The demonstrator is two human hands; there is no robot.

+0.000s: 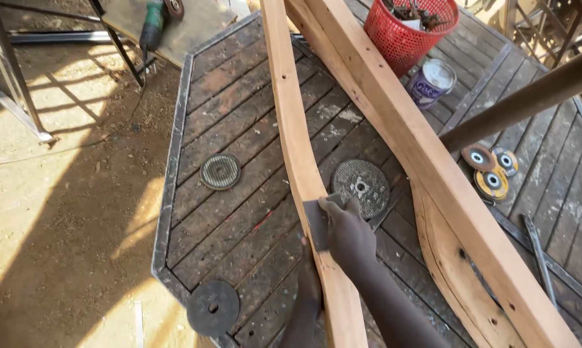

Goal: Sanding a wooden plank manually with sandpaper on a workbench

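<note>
A long curved wooden piece (291,122) lies along the slatted table, next to a broader wooden frame part (433,167). My right hand (349,235) presses a grey sheet of sandpaper (316,221) against the curved piece, fingers folded over its edge. Just below, my left hand (308,287) grips the left side of the same piece; part of that hand is hidden behind the wood.
Dark wooden table with a metal rim (168,193). Grinding discs (220,171) (362,187) (213,308) lie on it, flap discs (491,171) at right. Red basket (407,29) and a tin can (431,82) stand at the back. An angle grinder (152,22) is at top left. Sandy ground lies to the left.
</note>
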